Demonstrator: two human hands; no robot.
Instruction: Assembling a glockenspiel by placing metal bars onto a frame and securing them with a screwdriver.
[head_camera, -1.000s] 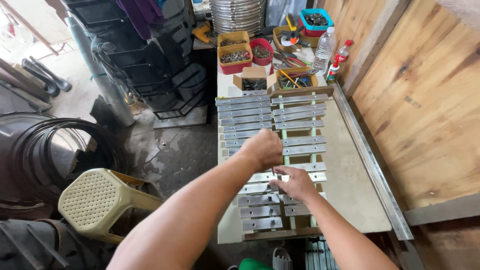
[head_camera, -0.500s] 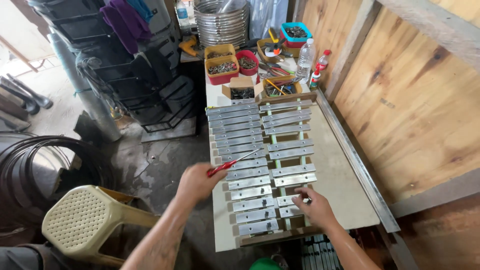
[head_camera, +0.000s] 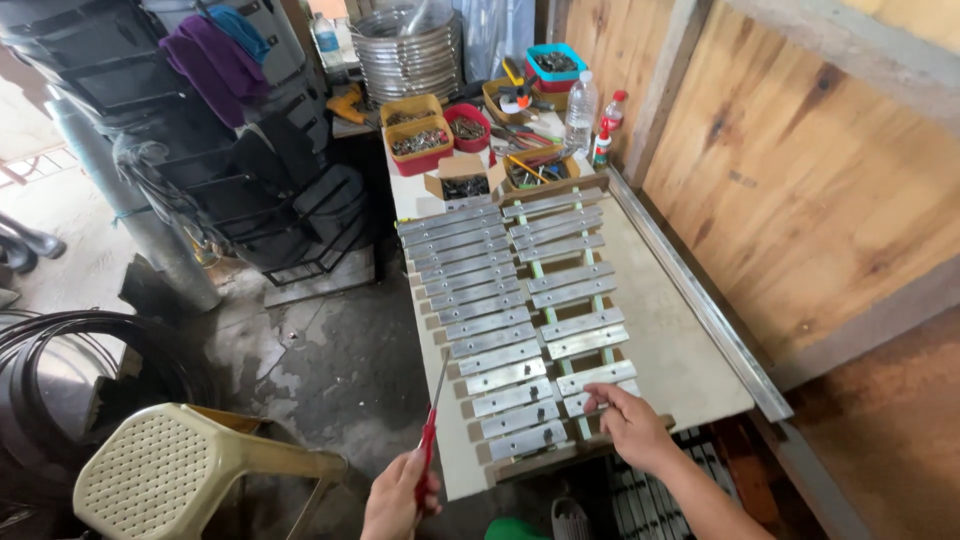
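With our left hand gripping a red-handled screwdriver off the table's near left edge and our right hand spread on the nearest metal bars, a nudge could shift them.

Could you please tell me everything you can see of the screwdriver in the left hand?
The screwdriver has a red handle and a thin metal shaft. The left hand grips its handle, off the near-left corner of the workbench. It points up and away, slightly tilted, its tip near the bench's left edge beside the rows of metal bars.
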